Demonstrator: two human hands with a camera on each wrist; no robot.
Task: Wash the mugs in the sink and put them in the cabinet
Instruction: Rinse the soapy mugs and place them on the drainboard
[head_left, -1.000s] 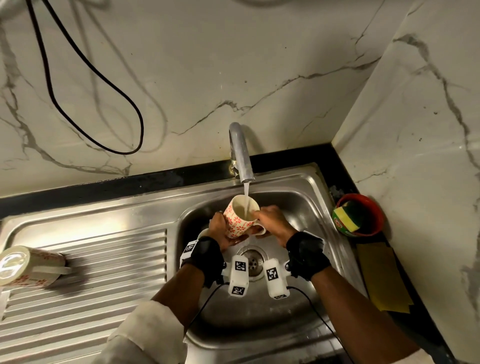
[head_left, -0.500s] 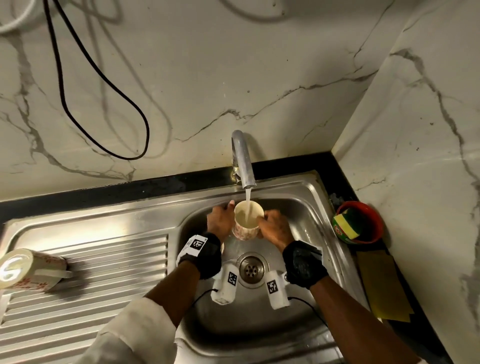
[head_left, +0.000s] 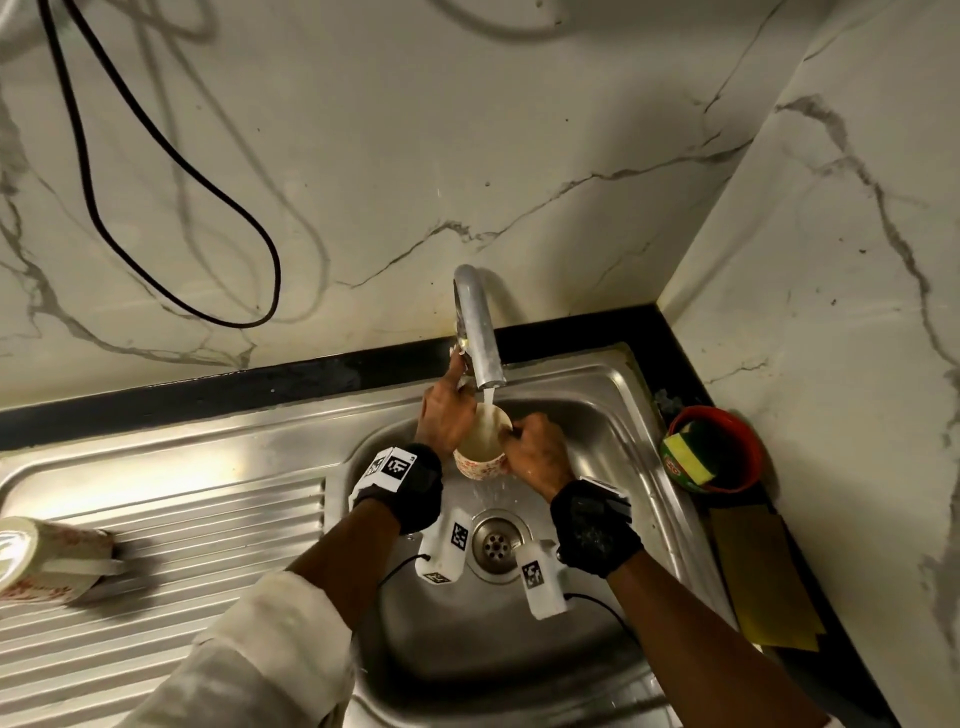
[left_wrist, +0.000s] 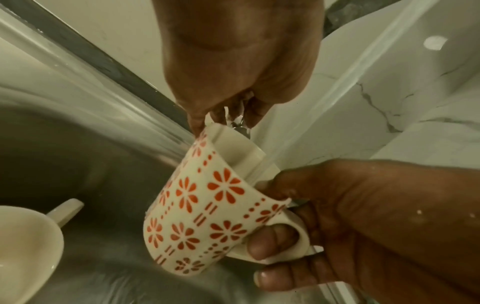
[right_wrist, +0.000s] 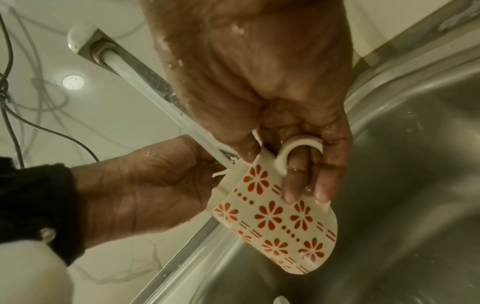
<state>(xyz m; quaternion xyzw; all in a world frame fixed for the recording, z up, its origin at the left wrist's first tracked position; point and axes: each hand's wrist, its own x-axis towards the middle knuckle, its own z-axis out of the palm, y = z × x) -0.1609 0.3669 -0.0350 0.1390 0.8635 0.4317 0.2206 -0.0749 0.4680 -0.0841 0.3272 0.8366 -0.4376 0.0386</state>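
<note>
Both hands, right hand (head_left: 537, 453) gripping mug (head_left: 480, 448)

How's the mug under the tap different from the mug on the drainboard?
The mug under the tap is held by its handle in the right hand, roughly upright, with water running into it; the mug on the drainboard lies on its side, untouched. The first is over the sink basin, the second far left. Both are cream with red patterning.
</note>
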